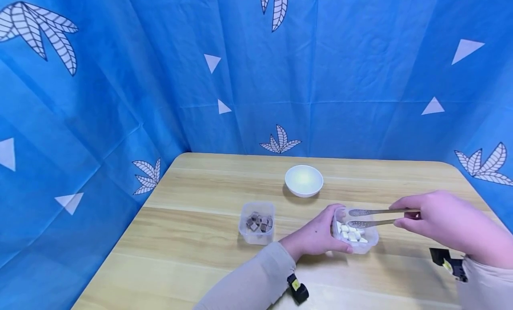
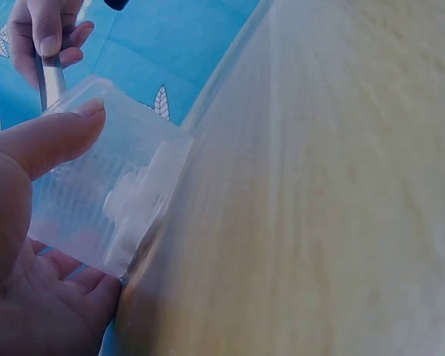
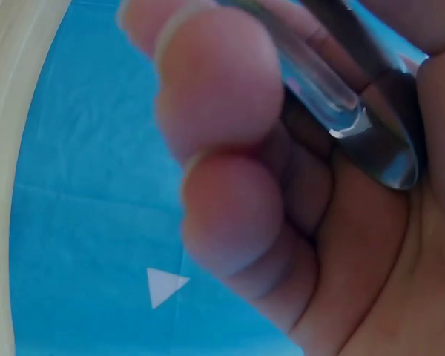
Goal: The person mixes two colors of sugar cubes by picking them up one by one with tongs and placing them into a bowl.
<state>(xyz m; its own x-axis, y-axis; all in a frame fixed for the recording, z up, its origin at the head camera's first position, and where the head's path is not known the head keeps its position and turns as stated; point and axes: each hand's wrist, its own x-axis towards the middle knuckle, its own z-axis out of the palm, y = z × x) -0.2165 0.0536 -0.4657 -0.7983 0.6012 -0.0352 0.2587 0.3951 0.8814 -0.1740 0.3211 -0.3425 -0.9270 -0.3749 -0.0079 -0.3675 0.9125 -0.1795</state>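
Note:
My left hand (image 1: 316, 235) grips a clear plastic container (image 1: 362, 247) from its left side, the thumb along the near wall. Several white pieces (image 1: 349, 233) lie inside it; they look like small marshmallows. In the left wrist view the container (image 2: 144, 126) shows between the thumb and the fingers, its pieces seen through the wall. My right hand (image 1: 434, 218) holds metal tongs (image 1: 378, 211) whose two arms stand apart, tips over the container. The bend of the tongs (image 3: 397, 167) sits in the palm in the right wrist view, with curled fingers around it.
A second clear container (image 1: 256, 239) with brown cubes in it stands to the left on the wooden table (image 1: 192, 238). Farther back is a white bowl (image 1: 303, 181). A blue patterned curtain (image 1: 344, 78) hangs behind the table and along its left side.

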